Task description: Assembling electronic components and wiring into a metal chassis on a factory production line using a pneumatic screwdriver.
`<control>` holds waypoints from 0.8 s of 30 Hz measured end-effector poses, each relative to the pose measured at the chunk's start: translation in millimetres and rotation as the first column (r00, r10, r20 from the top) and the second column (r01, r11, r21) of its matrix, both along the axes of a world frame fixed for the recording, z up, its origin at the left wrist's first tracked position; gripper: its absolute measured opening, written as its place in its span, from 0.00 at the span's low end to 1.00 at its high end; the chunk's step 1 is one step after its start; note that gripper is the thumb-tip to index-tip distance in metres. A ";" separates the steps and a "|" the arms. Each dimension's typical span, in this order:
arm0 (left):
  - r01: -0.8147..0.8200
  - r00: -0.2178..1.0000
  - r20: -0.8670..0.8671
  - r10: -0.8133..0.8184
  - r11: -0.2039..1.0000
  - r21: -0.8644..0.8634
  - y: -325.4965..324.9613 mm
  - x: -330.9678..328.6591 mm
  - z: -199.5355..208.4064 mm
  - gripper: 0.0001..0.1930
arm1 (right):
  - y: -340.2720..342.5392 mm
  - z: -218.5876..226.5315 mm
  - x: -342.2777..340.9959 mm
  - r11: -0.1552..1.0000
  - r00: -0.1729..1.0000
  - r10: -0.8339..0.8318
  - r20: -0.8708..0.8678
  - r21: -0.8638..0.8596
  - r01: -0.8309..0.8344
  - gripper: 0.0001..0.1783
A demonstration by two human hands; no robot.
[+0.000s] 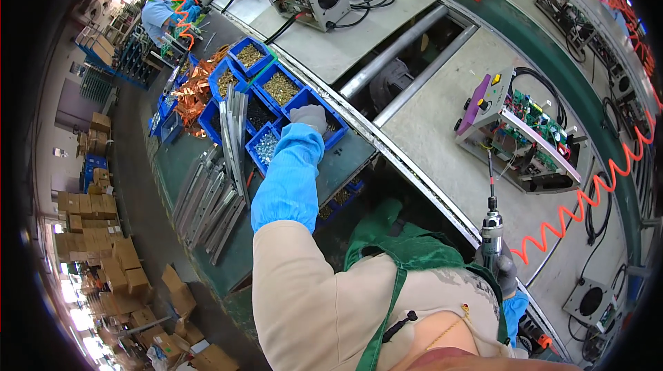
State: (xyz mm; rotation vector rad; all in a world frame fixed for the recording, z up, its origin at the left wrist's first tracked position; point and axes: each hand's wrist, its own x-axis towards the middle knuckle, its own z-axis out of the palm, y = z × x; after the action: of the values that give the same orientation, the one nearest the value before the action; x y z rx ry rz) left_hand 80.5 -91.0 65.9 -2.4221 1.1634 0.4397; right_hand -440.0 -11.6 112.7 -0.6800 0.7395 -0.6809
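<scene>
Where left hand (309,117) enters bin (337,138), fingers hidden.

The silver-and-black power screwdriver (492,231) lies with its slender bit directed toward the open electronic unit (542,143). The unit (purple panel, exposed green circuit boards) rests on the grey surface (429,143). The blue bin (338,137) stands on the green desk (343,166).

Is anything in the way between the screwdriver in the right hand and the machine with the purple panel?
Nothing I can see. The right hand holds the screwdriver, its tip at the near side of the machine; I can't tell whether they touch. The orange coiled hose curls to the right, away from the tip.
</scene>
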 end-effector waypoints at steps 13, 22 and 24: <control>0.099 0.994 -0.045 -0.095 0.990 0.102 1.1 -0.2 17.9 0.25 | -1.3 0.1 5.2 0.998 0.995 0.056 -0.088 0.002 -0.056 0.46; 0.115 0.993 -0.006 -0.115 0.988 0.102 13.4 15.6 -8.5 0.15 | 2.0 -3.3 -0.9 0.999 0.986 0.035 -0.162 -0.032 -0.041 0.47; 0.058 0.998 0.040 -0.055 0.995 -0.079 15.0 15.3 -13.3 0.15 | 2.6 0.9 0.9 0.999 0.988 0.037 -0.150 -0.030 -0.042 0.48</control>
State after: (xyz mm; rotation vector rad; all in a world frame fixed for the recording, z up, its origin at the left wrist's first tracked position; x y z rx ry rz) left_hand 95.8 -76.0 52.6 -2.4472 1.2517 0.3346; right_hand -439.1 -9.0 113.6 -0.7798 0.8517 -0.6117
